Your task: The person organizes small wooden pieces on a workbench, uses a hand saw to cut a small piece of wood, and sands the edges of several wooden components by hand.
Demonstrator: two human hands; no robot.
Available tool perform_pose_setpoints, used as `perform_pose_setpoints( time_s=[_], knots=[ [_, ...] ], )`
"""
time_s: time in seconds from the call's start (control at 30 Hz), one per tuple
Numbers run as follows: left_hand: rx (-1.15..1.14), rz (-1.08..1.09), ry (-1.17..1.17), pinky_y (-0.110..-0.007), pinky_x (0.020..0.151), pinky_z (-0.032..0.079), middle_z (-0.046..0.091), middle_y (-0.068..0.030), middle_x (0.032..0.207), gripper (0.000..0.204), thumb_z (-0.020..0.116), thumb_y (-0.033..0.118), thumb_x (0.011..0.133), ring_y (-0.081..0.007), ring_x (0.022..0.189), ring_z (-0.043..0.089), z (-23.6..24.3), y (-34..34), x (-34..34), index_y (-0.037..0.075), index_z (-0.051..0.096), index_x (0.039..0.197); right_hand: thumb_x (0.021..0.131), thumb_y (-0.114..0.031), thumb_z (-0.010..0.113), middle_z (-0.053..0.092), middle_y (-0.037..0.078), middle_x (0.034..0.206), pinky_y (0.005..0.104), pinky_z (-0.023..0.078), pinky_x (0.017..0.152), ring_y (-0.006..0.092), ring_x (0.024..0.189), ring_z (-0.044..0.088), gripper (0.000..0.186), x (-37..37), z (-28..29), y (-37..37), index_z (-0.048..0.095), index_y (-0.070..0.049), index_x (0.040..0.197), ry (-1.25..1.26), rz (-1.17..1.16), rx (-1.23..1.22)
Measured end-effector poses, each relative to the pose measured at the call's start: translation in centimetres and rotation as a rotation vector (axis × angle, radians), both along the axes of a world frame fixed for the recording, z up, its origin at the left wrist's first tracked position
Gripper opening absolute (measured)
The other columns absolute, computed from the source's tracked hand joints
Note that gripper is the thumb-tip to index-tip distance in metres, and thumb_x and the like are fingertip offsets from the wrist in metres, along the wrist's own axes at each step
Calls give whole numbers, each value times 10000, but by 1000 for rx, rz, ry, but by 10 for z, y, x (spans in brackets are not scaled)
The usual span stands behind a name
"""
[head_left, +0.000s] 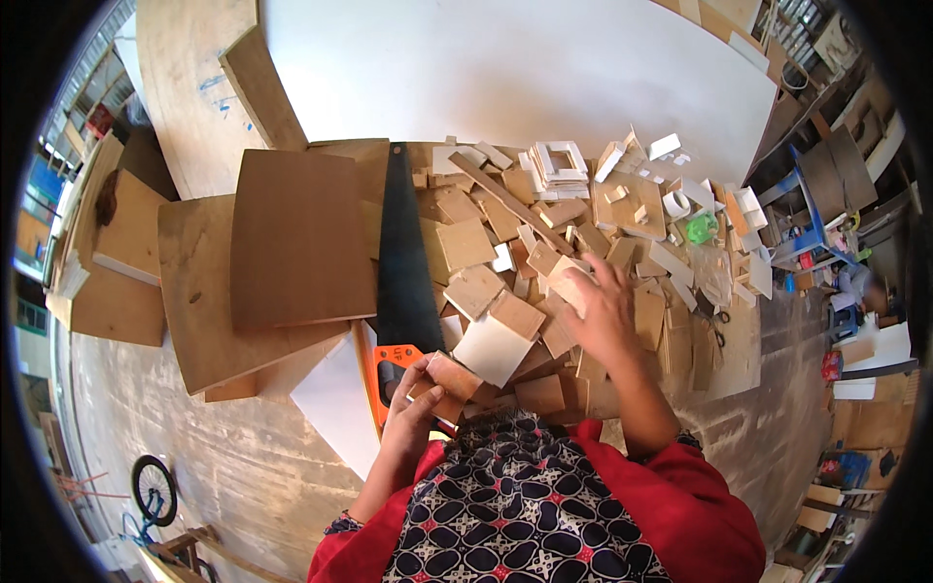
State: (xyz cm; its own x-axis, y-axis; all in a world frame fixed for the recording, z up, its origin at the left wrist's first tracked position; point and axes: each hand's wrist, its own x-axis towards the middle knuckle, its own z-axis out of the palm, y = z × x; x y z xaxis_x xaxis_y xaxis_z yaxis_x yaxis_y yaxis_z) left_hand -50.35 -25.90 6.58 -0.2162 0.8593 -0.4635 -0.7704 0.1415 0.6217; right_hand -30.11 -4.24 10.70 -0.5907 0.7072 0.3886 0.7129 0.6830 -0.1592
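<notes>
My left hand (408,416) is closed around small reddish-brown wood blocks (453,375) at the near edge of a pile of offcuts. My right hand (610,316) reaches over the middle of the pile, its fingers closed on a pale wood block (568,280). Between the two hands lies a white-faced wood piece (494,348), with a tan block (517,315) touching its far edge. A handsaw lies left of the pile, its dark blade (404,248) pointing away and its orange handle (397,354) beside my left hand.
Large brown boards (303,243) are stacked left of the saw. A white panel (505,68) stretches across the far side. White frame pieces (560,163), a green item (701,228) and scissors (719,330) lie among the offcuts. A bicycle wheel (154,491) shows at lower left.
</notes>
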Motion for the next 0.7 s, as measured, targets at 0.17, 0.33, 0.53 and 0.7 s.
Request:
perform_pose_setpoints(
  time_s=[0.17, 0.33, 0.53, 0.7],
  knots=[
    [8, -29, -40, -365, 1035, 380, 486, -102, 1284, 571, 627, 58, 821, -239, 1213, 483, 0, 2, 2, 71, 416, 1351, 733, -251, 738, 591, 169, 1094, 438, 456, 872, 344, 1045, 548, 532, -16, -29, -22, 577, -34, 1191, -40, 149, -398],
    [55, 2, 140, -360, 1038, 376, 446, -104, 1324, 580, 627, 63, 833, -242, 1221, 468, -3, 9, 5, 65, 398, 1366, 728, -257, 741, 626, 158, 998, 438, 474, 822, 342, 969, 587, 564, -20, -39, -19, 563, -37, 1216, -27, 102, -403],
    [111, 54, 1488, -409, 1106, 260, 323, -138, 1492, 744, 667, 267, 838, -287, 1366, 327, 9, 31, 8, 13, 313, 1441, 751, -263, 744, 660, 148, 976, 380, 512, 752, 285, 882, 645, 587, -13, -14, -21, 543, -50, 1259, 284, 243, -553],
    [277, -85, 879, -371, 1095, 277, 399, -207, 1427, 779, 654, 343, 882, -264, 1342, 366, 20, 44, 17, -48, 274, 1439, 890, -265, 644, 648, 61, 1026, 282, 513, 784, 104, 931, 602, 530, -25, 3, -42, 476, -42, 1341, 669, 433, -1357]
  ],
)
